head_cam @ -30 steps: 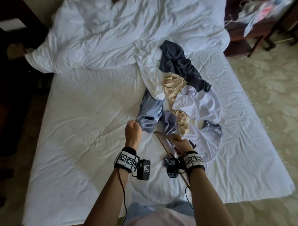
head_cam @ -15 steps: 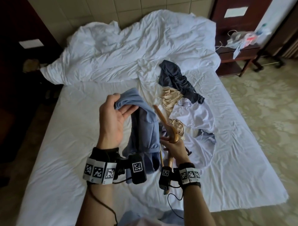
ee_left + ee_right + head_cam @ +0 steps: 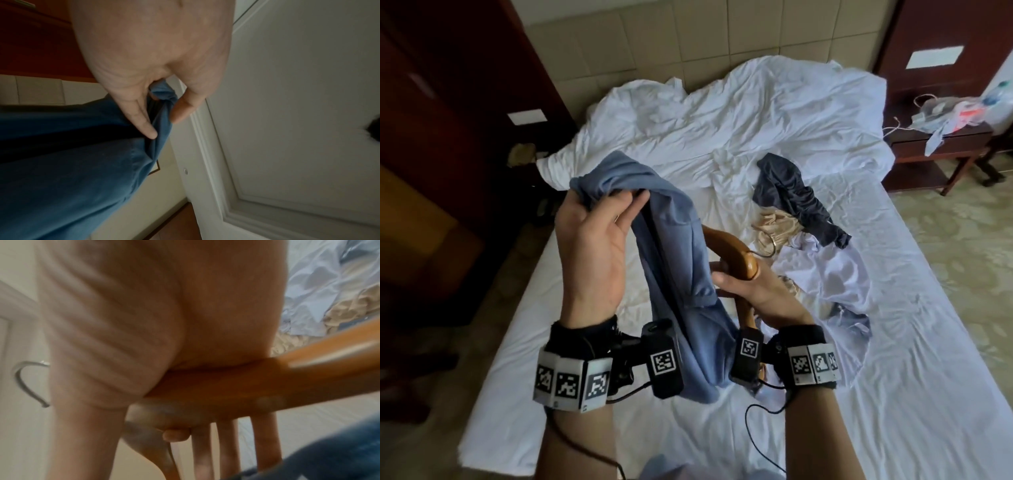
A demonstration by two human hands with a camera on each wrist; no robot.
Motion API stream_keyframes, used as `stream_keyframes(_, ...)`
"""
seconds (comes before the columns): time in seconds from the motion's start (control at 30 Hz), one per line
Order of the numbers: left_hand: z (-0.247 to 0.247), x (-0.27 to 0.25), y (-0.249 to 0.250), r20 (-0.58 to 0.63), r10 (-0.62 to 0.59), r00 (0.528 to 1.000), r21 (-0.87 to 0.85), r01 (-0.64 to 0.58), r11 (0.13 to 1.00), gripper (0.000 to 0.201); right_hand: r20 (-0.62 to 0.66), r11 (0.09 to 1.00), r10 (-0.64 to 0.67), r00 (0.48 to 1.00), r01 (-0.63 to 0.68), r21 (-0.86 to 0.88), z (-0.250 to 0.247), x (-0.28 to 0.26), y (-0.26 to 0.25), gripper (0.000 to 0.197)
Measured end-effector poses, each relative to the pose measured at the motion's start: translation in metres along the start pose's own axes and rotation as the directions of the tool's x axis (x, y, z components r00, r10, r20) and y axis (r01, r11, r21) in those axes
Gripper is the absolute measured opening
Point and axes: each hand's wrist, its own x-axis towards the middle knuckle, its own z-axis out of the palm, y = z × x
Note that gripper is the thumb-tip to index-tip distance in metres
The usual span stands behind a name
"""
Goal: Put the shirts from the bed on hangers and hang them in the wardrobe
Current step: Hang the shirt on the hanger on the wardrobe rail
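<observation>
My left hand point(image 3: 599, 219) is raised over the bed and pinches the top of a blue shirt point(image 3: 681, 260), which hangs down between my wrists. In the left wrist view my thumb and fingers point(image 3: 144, 120) pinch the bunched blue shirt point(image 3: 72, 170). My right hand point(image 3: 753, 291) grips a wooden hanger point(image 3: 736, 253) at its middle, right beside the hanging shirt; its metal hook point(image 3: 770, 248) points right. In the right wrist view the wooden hanger point(image 3: 267, 378) crosses my palm, with its hook point(image 3: 22, 381) at the left. More shirts lie on the bed: a dark one point(image 3: 798, 198), a beige one point(image 3: 777, 222) and a pale lilac one point(image 3: 835, 274).
The bed point(image 3: 893, 377) has a white sheet and a crumpled white duvet point(image 3: 722, 126) at its head. A dark wooden bedside table point(image 3: 941, 144) with loose items stands at the right. Dark wooden furniture point(image 3: 431, 171) stands at the left.
My left hand has lifted the blue shirt off the bed and up in front of me. My right hand has raised the hanger from the sheet beside it.
</observation>
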Motion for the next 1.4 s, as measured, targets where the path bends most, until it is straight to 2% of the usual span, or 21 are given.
stream_keyframes(0.13, -0.014, 0.007, 0.015, 0.009, 0.037, 0.999, -0.001, -0.037, 0.999, 0.015, -0.051, 0.999, -0.012, 0.999, 0.010, -0.044, 0.014, 0.023, -0.002, 0.065)
stream_keyframes(0.27, -0.029, 0.020, 0.026, 0.019, 0.065, 0.998, -0.032, -0.064, 0.997, 0.017, -0.127, 0.984, -0.032, 0.991, 0.009, -0.179, 0.036, 0.050, -0.009, 0.069)
stream_keyframes(0.33, -0.036, 0.029, 0.029, 0.023, 0.060, 0.998, -0.025, -0.060, 0.998, 0.022, -0.111, 0.966, -0.045, 0.993, 0.015, -0.258, 0.052, 0.063, -0.013, 0.066)
stream_keyframes(0.5, -0.056, 0.059, 0.036, 0.044, 0.050, 0.998, -0.039, -0.048, 0.998, 0.036, -0.039, 0.962, -0.078, 0.996, 0.065, -0.263, 0.090, 0.098, -0.017, 0.069)
stream_keyframes(0.6, -0.067, 0.078, 0.040, 0.045, 0.057, 0.997, -0.040, -0.056, 0.998, 0.038, -0.133, 0.950, -0.143, 0.981, 0.099, -0.295, 0.103, 0.120, -0.010, 0.055)
stream_keyframes(0.7, -0.082, 0.096, 0.033, 0.077, 0.044, 0.996, 0.040, -0.047, 0.998, 0.036, -0.197, 0.953, -0.209, 0.958, 0.155, -0.259, 0.114, 0.135, -0.010, 0.055)
stream_keyframes(0.77, -0.096, 0.109, 0.020, 0.117, -0.024, 0.993, 0.218, -0.002, 0.976, 0.036, -0.260, 0.966, -0.212, 0.942, 0.162, -0.203, 0.117, 0.145, -0.015, 0.043)
stream_keyframes(0.83, -0.110, 0.119, 0.004, 0.136, -0.164, 0.977, 0.475, 0.081, 0.876, 0.040, -0.362, 0.971, -0.212, 0.908, 0.152, -0.186, 0.118, 0.154, -0.017, 0.025)
stream_keyframes(0.9, -0.123, 0.126, -0.008, 0.157, -0.339, 0.928, 0.722, 0.127, 0.681, 0.039, -0.446, 0.968, -0.219, 0.868, 0.137, -0.210, 0.115, 0.162, -0.014, 0.022)
stream_keyframes(0.97, -0.133, 0.129, -0.018, 0.210, -0.525, 0.825, 0.870, 0.087, 0.485, 0.037, -0.487, 0.967, -0.213, 0.847, 0.114, -0.226, 0.112, 0.165, -0.009, 0.015)
stream_keyframes(1.0, -0.136, 0.128, -0.024, 0.230, -0.601, 0.766, 0.907, 0.056, 0.418, 0.038, -0.500, 0.969, -0.205, 0.842, 0.105, -0.222, 0.110, 0.166, -0.006, 0.008)
stream_keyframes(1.07, -0.140, 0.125, -0.038, 0.247, -0.696, 0.675, 0.938, 0.014, 0.346, 0.040, -0.532, 0.973, -0.198, 0.823, 0.100, -0.207, 0.106, 0.165, -0.002, 0.006)
stream_keyframes(1.1, -0.142, 0.124, -0.045, 0.257, -0.712, 0.654, 0.943, -0.009, 0.332, 0.038, -0.545, 0.973, -0.199, 0.815, 0.100, -0.207, 0.104, 0.165, -0.001, 0.008)
stream_keyframes(1.17, -0.144, 0.120, -0.060, 0.287, -0.696, 0.658, 0.940, -0.052, 0.338, 0.024, -0.558, 0.968, -0.218, 0.801, 0.106, -0.227, 0.103, 0.164, -0.002, 0.010)
stream_keyframes(1.23, -0.144, 0.116, -0.069, 0.342, -0.629, 0.698, 0.911, -0.082, 0.405, 0.005, -0.560, 0.960, -0.246, 0.791, 0.119, -0.252, 0.102, 0.160, -0.006, 0.009)
stream_keyframes(1.33, -0.136, 0.113, -0.067, 0.407, -0.515, 0.754, 0.839, -0.085, 0.538, 0.016, -0.528, 0.950, -0.277, 0.803, 0.148, -0.274, 0.102, 0.151, -0.014, 0.008)
stream_keyframes(1.4, -0.128, 0.110, -0.064, 0.445, -0.469, 0.763, 0.794, -0.094, 0.601, 0.017, -0.513, 0.946, -0.300, 0.804, 0.179, -0.271, 0.103, 0.147, -0.018, 0.011)
